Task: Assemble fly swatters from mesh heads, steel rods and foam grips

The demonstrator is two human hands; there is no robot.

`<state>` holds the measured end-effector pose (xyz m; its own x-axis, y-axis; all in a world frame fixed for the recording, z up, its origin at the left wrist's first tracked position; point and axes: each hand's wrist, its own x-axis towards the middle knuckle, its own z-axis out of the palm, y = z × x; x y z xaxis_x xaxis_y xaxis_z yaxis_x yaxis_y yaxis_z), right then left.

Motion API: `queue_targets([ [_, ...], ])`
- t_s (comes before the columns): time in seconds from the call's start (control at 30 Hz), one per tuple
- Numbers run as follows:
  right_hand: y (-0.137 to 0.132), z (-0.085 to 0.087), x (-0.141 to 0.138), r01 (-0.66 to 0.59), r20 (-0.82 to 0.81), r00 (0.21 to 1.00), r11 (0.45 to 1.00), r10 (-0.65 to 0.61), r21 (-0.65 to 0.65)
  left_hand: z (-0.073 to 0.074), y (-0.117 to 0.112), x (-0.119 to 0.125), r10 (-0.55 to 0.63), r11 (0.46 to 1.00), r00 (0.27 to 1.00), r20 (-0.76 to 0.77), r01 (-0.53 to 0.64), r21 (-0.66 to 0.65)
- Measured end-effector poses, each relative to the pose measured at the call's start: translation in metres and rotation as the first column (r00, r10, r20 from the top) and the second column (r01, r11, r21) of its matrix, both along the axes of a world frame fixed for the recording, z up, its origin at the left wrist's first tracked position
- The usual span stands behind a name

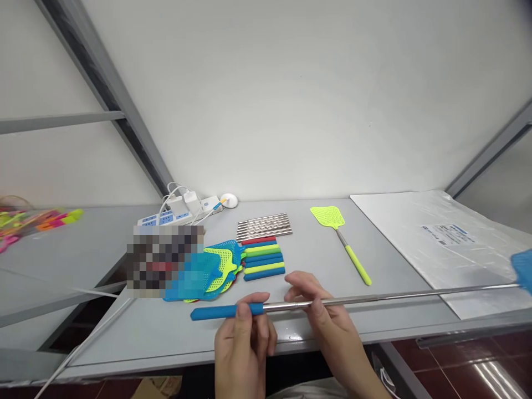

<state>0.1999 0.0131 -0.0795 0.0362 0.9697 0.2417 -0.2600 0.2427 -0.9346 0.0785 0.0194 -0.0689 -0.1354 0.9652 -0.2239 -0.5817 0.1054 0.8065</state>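
Observation:
I hold a long telescopic fly swatter level above the table's front edge. My left hand [245, 338] is closed around its blue handle [216, 312]. My right hand [318, 310] pinches the extended metal rod [415, 293] close to the handle. The rod runs right to a blue swatter head [522, 269] at the frame's edge. On the table behind lie a pile of blue and green swatter heads [218, 269], a row of coloured handles [263, 258] and a bundle of metal rods [264, 226]. A finished green swatter [338, 235] lies apart to the right.
A white power strip with chargers [174, 213] sits at the back left near the wall. A flat plastic-wrapped sheet [449, 244] covers the table's right side. More coloured swatters [33, 221] lie on the neighbouring table at left. A blurred patch hides something beside the heads.

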Motion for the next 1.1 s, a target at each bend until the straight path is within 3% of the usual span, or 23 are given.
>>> queue_targets([
  [0.1,-0.002,0.001,0.008,-0.020,0.013,1.000,1.000,0.020,-0.010,0.008,0.002,-0.012,0.082,0.997,0.996,-0.016,-0.082,0.003],
  [0.27,-0.005,0.003,0.020,0.122,0.041,0.992,0.993,-0.121,0.001,0.012,0.003,-0.022,0.183,0.981,0.983,0.006,-0.183,0.058],
  [0.47,-0.002,-0.009,0.035,0.183,-0.091,0.978,0.982,-0.186,-0.047,0.021,0.008,-0.037,0.288,0.954,0.957,0.048,-0.291,0.076],
  [0.6,0.001,-0.013,0.043,0.190,-0.062,0.979,0.980,-0.193,-0.053,0.027,0.011,-0.039,0.316,0.944,0.944,0.098,-0.323,0.065],
  [0.73,0.002,-0.005,0.042,0.212,0.005,0.977,0.977,-0.212,-0.021,0.022,0.003,-0.016,0.273,0.960,0.951,0.146,-0.279,0.021],
  [0.9,0.001,0.003,0.023,0.050,0.030,0.998,0.997,-0.048,-0.064,0.011,-0.013,0.016,0.025,0.999,0.992,0.127,-0.021,-0.036],
  [1.1,-0.003,0.001,0.015,-0.058,0.019,0.998,0.998,0.059,-0.032,0.016,-0.009,0.006,0.046,0.999,0.981,0.186,-0.049,0.007],
])
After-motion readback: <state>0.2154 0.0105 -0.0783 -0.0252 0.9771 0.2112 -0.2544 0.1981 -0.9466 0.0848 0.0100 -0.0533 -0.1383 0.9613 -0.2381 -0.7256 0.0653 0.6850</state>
